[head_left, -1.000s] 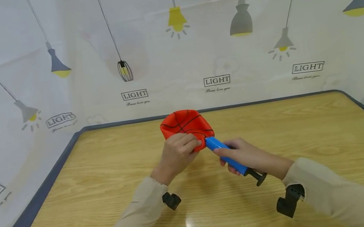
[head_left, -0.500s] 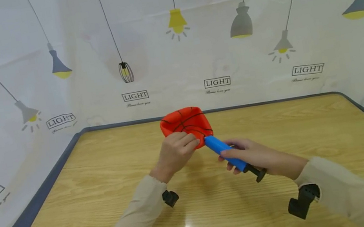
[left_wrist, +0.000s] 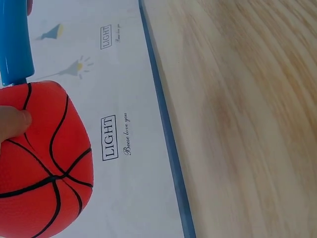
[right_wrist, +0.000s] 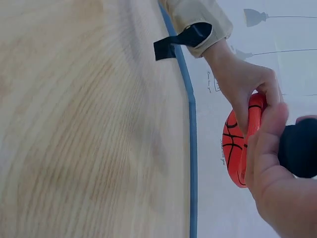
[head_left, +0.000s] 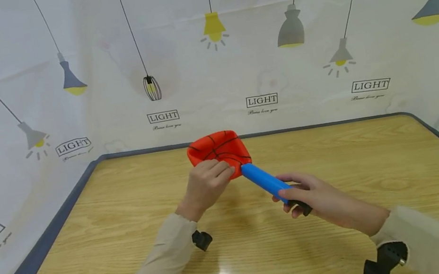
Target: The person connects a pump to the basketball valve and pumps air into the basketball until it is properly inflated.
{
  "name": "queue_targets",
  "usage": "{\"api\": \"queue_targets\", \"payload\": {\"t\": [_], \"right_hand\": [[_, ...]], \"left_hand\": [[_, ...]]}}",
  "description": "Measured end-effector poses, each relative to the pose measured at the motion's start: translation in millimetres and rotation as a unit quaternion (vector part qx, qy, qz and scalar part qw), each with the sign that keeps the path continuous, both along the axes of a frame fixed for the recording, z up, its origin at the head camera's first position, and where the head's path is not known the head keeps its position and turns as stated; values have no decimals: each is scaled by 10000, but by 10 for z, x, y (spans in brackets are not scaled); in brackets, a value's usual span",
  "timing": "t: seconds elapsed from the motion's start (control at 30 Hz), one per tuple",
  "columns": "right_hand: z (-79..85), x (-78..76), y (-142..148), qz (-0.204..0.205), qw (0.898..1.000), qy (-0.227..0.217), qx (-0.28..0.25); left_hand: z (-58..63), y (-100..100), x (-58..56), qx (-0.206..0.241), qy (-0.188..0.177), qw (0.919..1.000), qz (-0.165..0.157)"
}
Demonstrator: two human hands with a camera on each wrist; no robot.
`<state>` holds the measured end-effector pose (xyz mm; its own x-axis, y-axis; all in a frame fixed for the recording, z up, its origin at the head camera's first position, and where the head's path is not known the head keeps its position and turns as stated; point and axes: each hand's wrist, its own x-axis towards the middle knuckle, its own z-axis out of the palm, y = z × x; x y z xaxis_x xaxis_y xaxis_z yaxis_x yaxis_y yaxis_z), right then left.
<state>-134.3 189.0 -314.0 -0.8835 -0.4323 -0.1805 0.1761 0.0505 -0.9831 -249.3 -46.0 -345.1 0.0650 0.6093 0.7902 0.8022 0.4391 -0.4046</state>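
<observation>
A red toy basketball (head_left: pixel 223 147) with black lines, partly deflated and dented, is held up above the table. My left hand (head_left: pixel 209 184) pinches its near side; in the left wrist view the thumb (left_wrist: pixel 14 121) presses into the soft red surface. The tip of a blue hand pump (head_left: pixel 264 180) meets the ball just right of that thumb. My right hand (head_left: pixel 313 196) grips the pump's rear end, fingers curled around it. The pump's black handle (right_wrist: pixel 300 148) shows large beside the right hand in the right wrist view.
Under both hands lies a wood-grain table (head_left: pixel 133 246) with a dark blue edge (head_left: pixel 329 123). A pale wall sheet (head_left: pixel 201 77) printed with lamps rises behind and at the sides. Each wrist carries a black camera mount (head_left: pixel 202 240).
My right hand has slid back along the pump to its rear end, and its forearm has shifted right. The ball, left hand and pump tip have moved slightly left.
</observation>
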Motion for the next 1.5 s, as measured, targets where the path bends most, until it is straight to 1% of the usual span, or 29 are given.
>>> {"api": "queue_targets", "payload": {"t": [0.1, 0.2, 0.3, 0.4, 0.5, 0.57, 0.63, 0.7, 0.8, 0.9, 1.0, 1.13, 1.27, 1.37, 1.5], "right_hand": [[-10, 16, -13, -179, 9997, -46, -150], [-5, 23, -22, -305, 9988, -187, -335], [1, 26, -29, -404, 9972, -397, -497], [1, 20, -30, -480, 9962, -484, -546], [16, 7, -29, -544, 9960, -461, -543], [28, -1, -30, -566, 9960, -427, -548], [39, -8, -41, -566, 9959, -422, -565], [46, -14, -59, -552, 9958, -428, -595], [52, -20, -89, -567, 9949, -485, -676], [56, -20, -113, -621, 9936, -552, -767], [51, -17, -135, -644, 9929, -577, -820], [44, -20, -154, -667, 9930, -535, -810], [39, -25, -166, -710, 9932, -521, -763], [41, -28, -172, -760, 9930, -492, -755], [35, -29, -182, -827, 9927, -440, -757]], "left_hand": [[4, 6, 14, -44, -40, 9999, 128], [1, 9, 20, -184, -273, 9990, 287], [-11, 2, 19, -402, -753, 9953, 464], [-12, 3, 29, -634, -1288, 9874, 665], [38, 46, 68, -793, -1712, 9794, 725], [91, 107, 106, -903, -1850, 9758, 735], [152, 192, 142, -1033, -1909, 9737, 694], [207, 289, 177, -1206, -1885, 9724, 666], [247, 438, 207, -1501, -1893, 9687, 568], [226, 555, 214, -1740, -1986, 9634, 467], [168, 618, 209, -1739, -2097, 9613, 400], [122, 646, 202, -1562, -2193, 9624, 355], [99, 656, 186, -1482, -2167, 9643, 336], [90, 660, 166, -1400, -2024, 9687, 327], [70, 647, 139, -1299, -1710, 9763, 275]]}}
